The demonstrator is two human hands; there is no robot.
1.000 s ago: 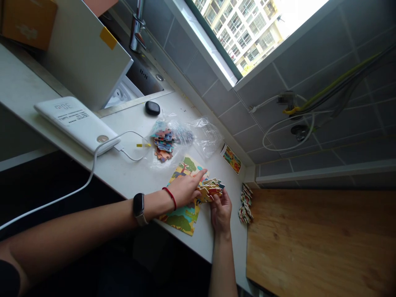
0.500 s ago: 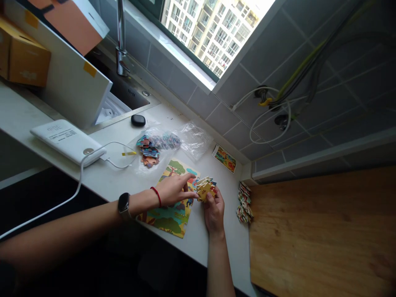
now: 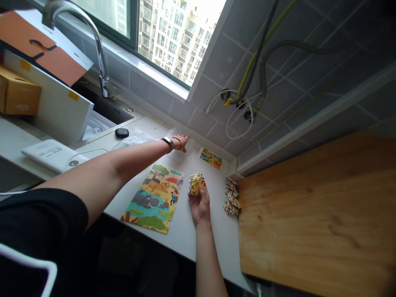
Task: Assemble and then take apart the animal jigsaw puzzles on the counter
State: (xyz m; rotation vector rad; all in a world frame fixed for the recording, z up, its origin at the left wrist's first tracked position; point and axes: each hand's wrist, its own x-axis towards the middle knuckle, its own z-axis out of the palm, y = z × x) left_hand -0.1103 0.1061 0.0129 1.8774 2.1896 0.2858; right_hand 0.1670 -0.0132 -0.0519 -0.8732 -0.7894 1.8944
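My left hand (image 3: 182,142) stretches toward the back of the counter, fingers extended, near the clear plastic bag (image 3: 136,137). That arm hides much of the bag and the pieces seen in it earlier. My right hand (image 3: 200,208) grips a stack of jigsaw puzzle pieces (image 3: 196,183), a yellow one on top, held above the counter. To its left lies a joined section of jigsaw puzzle (image 3: 151,200) with a hippo, a leopard and trees. A small picture card (image 3: 210,158) rests beyond the right hand. More loose puzzle pieces (image 3: 231,197) lie in a pile to its right.
A wooden board (image 3: 315,214) borders the counter on the right. At left are a white power bank (image 3: 46,154) with a cable, a black case (image 3: 121,133), and a sink with a faucet (image 3: 103,78). Cables (image 3: 247,95) hang on the tiled wall.
My left hand has moved from beside the stack to the back of the counter, its fingers now stretched out. My right hand still holds the stack. The camera view has shifted.
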